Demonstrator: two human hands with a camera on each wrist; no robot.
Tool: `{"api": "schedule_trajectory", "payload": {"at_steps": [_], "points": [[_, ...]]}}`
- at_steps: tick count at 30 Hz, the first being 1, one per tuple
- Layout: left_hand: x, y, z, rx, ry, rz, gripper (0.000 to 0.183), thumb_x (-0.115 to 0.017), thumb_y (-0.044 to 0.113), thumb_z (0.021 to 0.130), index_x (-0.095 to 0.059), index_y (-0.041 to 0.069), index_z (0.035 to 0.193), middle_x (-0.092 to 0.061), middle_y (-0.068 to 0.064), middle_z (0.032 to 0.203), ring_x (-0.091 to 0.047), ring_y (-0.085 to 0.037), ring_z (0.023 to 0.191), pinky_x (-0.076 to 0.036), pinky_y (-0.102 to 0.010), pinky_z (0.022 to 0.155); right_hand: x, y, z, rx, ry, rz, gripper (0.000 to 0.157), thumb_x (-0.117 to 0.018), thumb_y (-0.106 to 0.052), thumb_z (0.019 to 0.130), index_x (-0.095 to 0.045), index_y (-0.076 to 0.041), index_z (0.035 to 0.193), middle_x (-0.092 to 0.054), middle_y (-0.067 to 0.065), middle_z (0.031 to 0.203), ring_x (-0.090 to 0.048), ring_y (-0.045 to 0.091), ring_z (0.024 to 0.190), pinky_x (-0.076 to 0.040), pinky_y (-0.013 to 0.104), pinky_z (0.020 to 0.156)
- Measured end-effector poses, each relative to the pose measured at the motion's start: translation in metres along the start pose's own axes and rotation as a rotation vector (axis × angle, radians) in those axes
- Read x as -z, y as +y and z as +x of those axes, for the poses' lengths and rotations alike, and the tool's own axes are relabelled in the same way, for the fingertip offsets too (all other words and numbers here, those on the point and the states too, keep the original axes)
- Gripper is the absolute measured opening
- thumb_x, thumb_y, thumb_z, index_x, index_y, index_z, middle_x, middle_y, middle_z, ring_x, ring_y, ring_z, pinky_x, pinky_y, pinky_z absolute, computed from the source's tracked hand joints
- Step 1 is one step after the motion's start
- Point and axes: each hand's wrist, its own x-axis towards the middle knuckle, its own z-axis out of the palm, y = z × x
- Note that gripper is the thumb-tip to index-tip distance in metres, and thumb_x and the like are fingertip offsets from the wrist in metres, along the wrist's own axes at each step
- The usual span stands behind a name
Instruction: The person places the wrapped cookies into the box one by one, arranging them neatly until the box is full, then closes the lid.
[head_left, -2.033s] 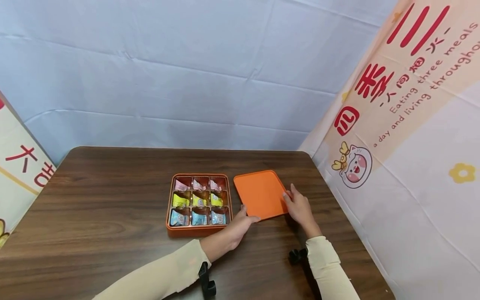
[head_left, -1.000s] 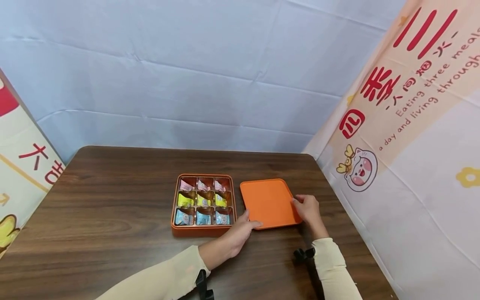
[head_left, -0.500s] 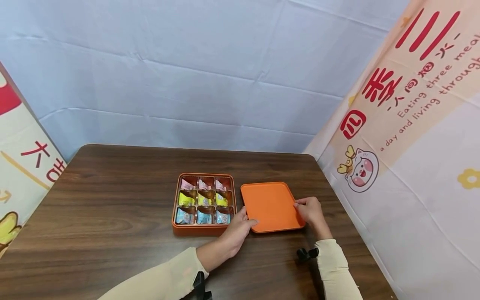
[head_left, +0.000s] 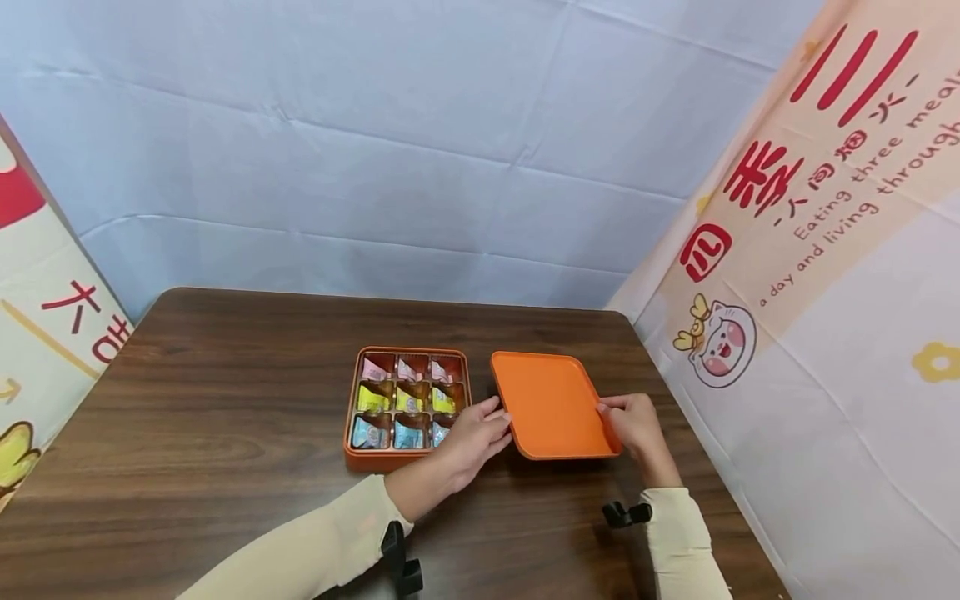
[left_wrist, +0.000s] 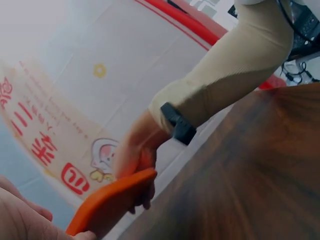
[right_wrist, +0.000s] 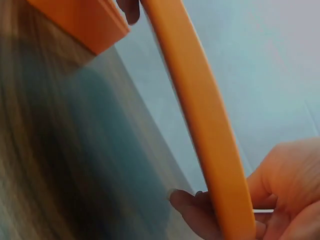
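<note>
A square orange lid [head_left: 553, 407] is tilted above the table, its rim side-on in the right wrist view. My left hand [head_left: 468, 442] grips its left edge. On the opposite edge my right hand [head_left: 636, 423] pinches the rim, with fingertips [right_wrist: 182, 200] on one side and the rest of the hand on the other. Left of the lid stands a matching orange box [head_left: 386, 461], open at the top. Its compartments hold wrapped candies in pink, yellow [head_left: 372, 398] and blue [head_left: 370, 433] rows. My left hand partly hides the box's near right corner.
The box stands on a dark wood-grain table [head_left: 217, 417]. Behind it hangs a pale cloth backdrop [head_left: 375, 150], and a printed cloth [head_left: 840, 292] runs along the right side. Black wrist mounts [head_left: 626, 515] sit on both sleeves.
The lid first slid toward the near right, then rose and tilted off the table. My left hand has shifted from its near left corner up along the left edge. The box stays put.
</note>
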Motion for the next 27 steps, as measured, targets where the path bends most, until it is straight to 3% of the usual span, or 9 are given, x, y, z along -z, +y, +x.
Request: {"api": "schedule_trajectory", "payload": {"at_steps": [10, 18, 27], "points": [[0.025, 0.027, 0.003, -0.003, 0.036, -0.003, 0.049, -0.042, 0.006, 0.109, -0.03, -0.012, 0.153, -0.039, -0.033, 0.152, -0.041, -0.043, 0.14, -0.04, -0.049, 0.112, -0.003, -0.024, -0.005, 0.052, 0.009, 0.086, 0.03, -0.059, -0.009, 0.102, -0.069, 0.011, 0.121, -0.068, 0.029, 0.116, -0.07, 0.02, 0.08, -0.062, 0.034, 0.068], [0.045, 0.044, -0.004, 0.004, 0.047, 0.041, 0.05, -0.048, 0.011, 0.108, -0.036, -0.007, 0.153, -0.044, -0.03, 0.15, -0.048, -0.042, 0.136, -0.049, -0.044, 0.104, -0.012, -0.04, -0.015, 0.106, -0.008, 0.136, 0.031, -0.062, -0.012, 0.102, -0.069, 0.01, 0.122, -0.07, 0.027, 0.114, -0.07, 0.018, 0.078, -0.061, 0.031, 0.067], [0.089, 0.049, -0.023, 0.02, 0.042, 0.092, 0.053, -0.053, 0.011, 0.106, -0.035, -0.004, 0.154, -0.054, -0.024, 0.144, -0.061, -0.033, 0.123, -0.054, -0.04, 0.097, -0.039, -0.052, -0.027, 0.144, -0.075, 0.215, 0.03, -0.066, -0.016, 0.1, -0.072, 0.005, 0.12, -0.073, 0.02, 0.109, -0.07, 0.018, 0.077, -0.06, 0.029, 0.065]]}}
